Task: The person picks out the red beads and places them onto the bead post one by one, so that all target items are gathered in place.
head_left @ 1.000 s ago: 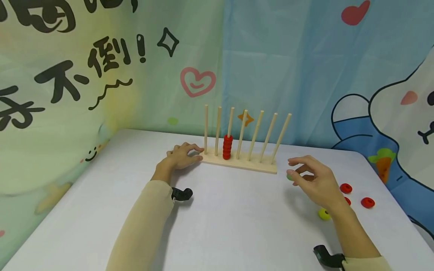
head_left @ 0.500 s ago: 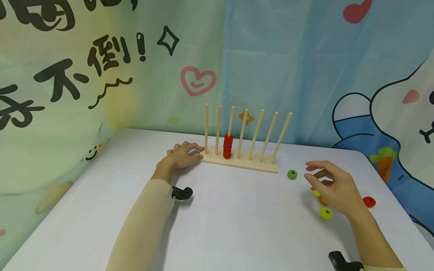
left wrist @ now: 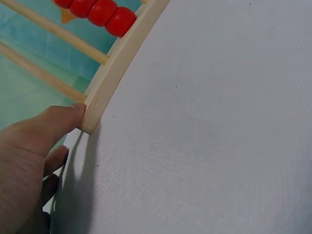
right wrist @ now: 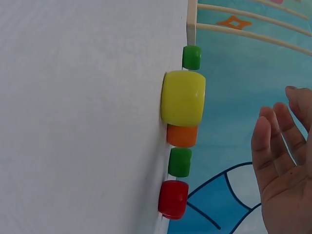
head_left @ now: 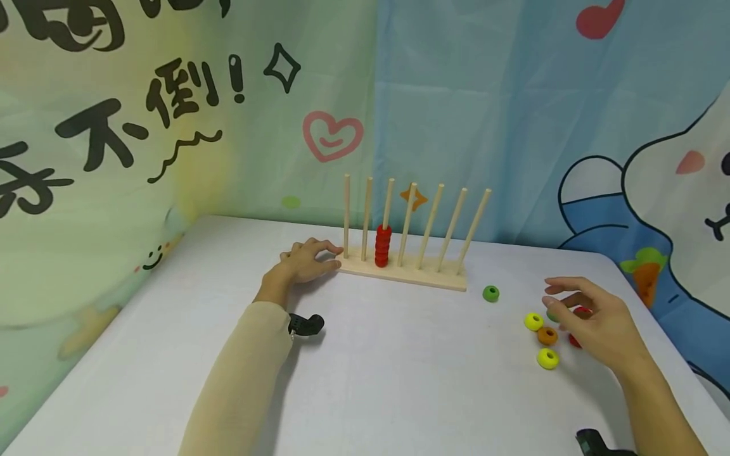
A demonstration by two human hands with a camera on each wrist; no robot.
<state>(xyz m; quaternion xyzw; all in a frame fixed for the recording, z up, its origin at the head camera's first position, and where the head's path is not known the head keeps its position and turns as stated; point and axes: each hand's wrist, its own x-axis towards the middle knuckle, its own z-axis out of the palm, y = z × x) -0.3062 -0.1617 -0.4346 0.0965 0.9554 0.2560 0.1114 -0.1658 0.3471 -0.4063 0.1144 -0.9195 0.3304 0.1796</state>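
A wooden peg rack (head_left: 424, 277) with several upright pegs stands near the back of the table. Several red beads (head_left: 383, 247) are stacked on its third peg from the left. My left hand (head_left: 308, 261) holds the left end of its base between thumb and index finger; the thumb (left wrist: 73, 114) lies against that end in the left wrist view. Over at the right, my right hand (head_left: 601, 326) hovers above loose beads, fingers relaxed and holding nothing. It partly covers a green bead (head_left: 551, 315) and red beads (head_left: 575, 341).
Alone to the right of the rack lies a green bead (head_left: 491, 293). Two yellow beads, one nearer the front (head_left: 548, 359), and an orange bead (head_left: 547, 335) sit left of my right hand. A printed cloth (head_left: 445, 114) hangs behind the white table (head_left: 399, 380).
My right hand has let go of a green bead, which now lies on the table right of the rack, and has moved right over the other beads. My left hand has stayed on the rack.
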